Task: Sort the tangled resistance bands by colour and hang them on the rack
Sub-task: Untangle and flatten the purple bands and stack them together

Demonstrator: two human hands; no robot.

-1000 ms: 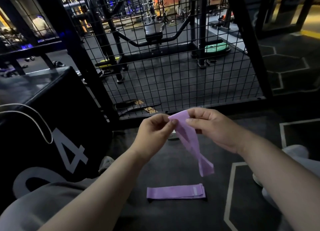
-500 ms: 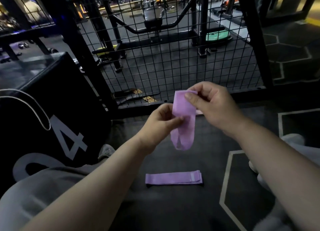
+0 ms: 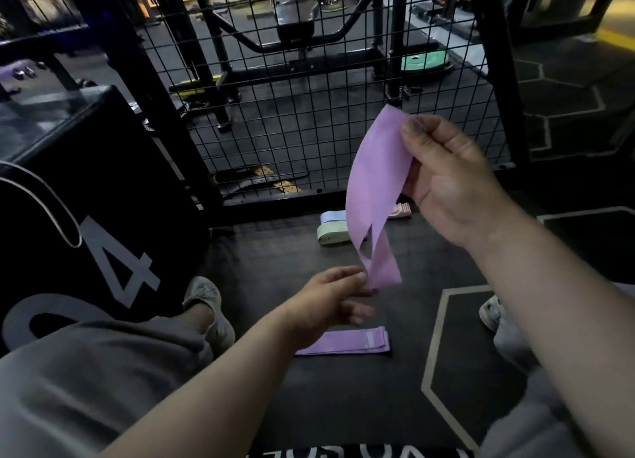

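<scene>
While the right hand (image 3: 450,189) is raised in front of the wire mesh panel (image 3: 292,120), its thumb and forefinger pinch the top fold of a lilac resistance band (image 3: 374,189); its other fingers curl loosely behind.

Band: thin, flat, matte elastic loop, hanging slack, twisted near the lower end, with a narrow slit open between its two layers.

Left hand (image 3: 330,299) sits lower, fingertips at the band's bottom corner. They are blurred, so pinch or mere touch cannot be told.

On the dark rubber floor (image 3: 268,278) below lies a second lilac band (image 3: 347,343), folded flat, with a pale tab near one end.

At the foot of the mesh are three folded bands: pale green band (image 3: 333,234), pale blue band (image 3: 331,217) touching it, and pink band (image 3: 400,211), partly hidden.

Black padded plyo box (image 3: 103,189), numeral 4, stands at left.
</scene>
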